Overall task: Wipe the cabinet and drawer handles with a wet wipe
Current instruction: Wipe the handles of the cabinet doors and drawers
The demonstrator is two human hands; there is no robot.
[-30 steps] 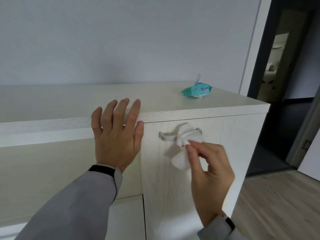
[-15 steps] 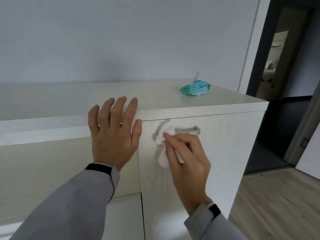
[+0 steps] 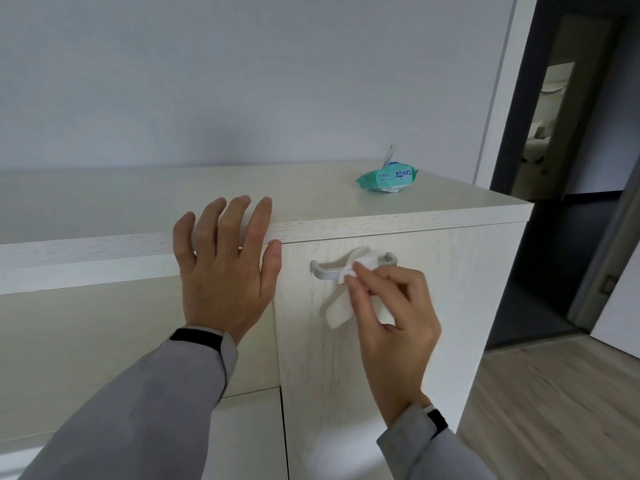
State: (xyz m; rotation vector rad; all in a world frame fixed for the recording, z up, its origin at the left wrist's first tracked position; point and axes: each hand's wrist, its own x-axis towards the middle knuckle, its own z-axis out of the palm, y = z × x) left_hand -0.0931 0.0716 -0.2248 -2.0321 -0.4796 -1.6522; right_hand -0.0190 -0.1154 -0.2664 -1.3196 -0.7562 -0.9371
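The right hand (image 3: 391,317) pinches the wipe (image 3: 363,260) folded over the handle (image 3: 323,273) near its middle, so it rubs all round. The left hand (image 3: 225,271) lies flat, fingers straight, on the cabinet (image 3: 450,218) edge, probably for steadiness.

A pale wall (image 3: 242,81) adjoins a dark doorway (image 3: 554,271) and wood floor (image 3: 554,410).

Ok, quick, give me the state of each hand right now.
Left hand: open, flat against the cabinet edge.
Right hand: closed, pinching the wipe on the handle.
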